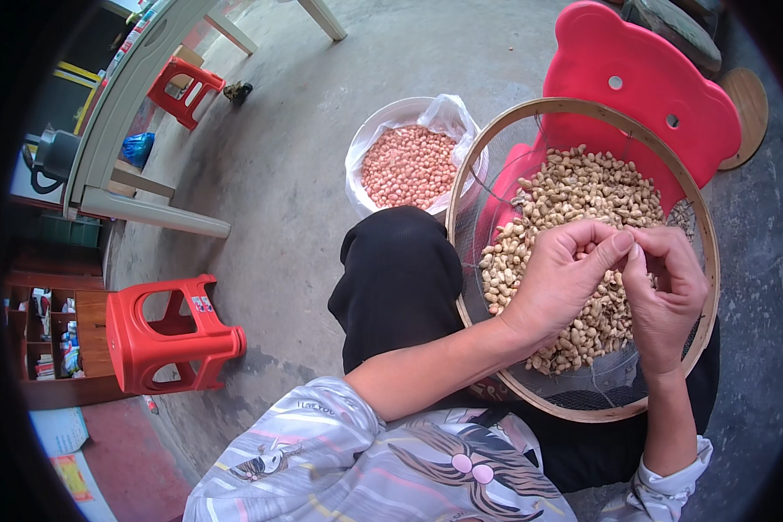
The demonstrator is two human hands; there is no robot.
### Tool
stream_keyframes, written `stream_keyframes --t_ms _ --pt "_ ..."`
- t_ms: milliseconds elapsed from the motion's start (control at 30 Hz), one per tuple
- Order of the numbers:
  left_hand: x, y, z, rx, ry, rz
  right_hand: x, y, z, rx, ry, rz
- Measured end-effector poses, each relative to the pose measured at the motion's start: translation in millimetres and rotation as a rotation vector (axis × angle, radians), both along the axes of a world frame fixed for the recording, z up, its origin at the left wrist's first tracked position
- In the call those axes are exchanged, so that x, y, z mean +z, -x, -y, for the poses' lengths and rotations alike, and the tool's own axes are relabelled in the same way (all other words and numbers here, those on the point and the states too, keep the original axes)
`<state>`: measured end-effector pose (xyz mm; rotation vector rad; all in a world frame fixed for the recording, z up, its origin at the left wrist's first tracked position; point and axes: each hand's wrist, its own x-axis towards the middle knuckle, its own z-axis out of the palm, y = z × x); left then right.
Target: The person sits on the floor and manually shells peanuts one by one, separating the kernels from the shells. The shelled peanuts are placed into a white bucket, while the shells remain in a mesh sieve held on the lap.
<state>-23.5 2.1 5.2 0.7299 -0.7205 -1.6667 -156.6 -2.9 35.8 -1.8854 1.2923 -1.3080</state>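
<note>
My left hand (564, 274) and my right hand (669, 280) meet at thumbs and forefingers above a round sieve (710, 261) with a wooden rim and wire mesh. A few shelled peanuts (583, 251) show in the curl of my left hand. What the fingertips pinch between them is hidden. Unshelled peanuts (587, 189) lie heaped in the sieve, which rests over my lap and a red plastic chair (626, 65). Left of the sieve, a white bucket (354, 153) lined with a clear plastic bag holds shelled reddish peanuts (410, 166).
A red plastic stool (169, 333) stands on the concrete floor at the left, another (186, 91) near the pale table (104, 130) at the upper left. A wooden shelf unit (91, 333) is at the far left. My black-clad knee (398, 274) is beside the bucket.
</note>
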Motion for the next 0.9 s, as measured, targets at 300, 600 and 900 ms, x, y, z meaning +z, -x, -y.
stream_keyframes --t_ms 300,600,900 --pt "-3 4 -2 0.005 0.006 0.017 -4 -1 -1 -0.043 -0.001 0.011" --pt "-2 -4 5 -0.148 -0.039 -0.084 8 12 5 0.063 -0.329 0.231" --pt "1 -7 6 -0.210 -0.011 -0.025 9 22 6 0.152 -0.397 0.313"
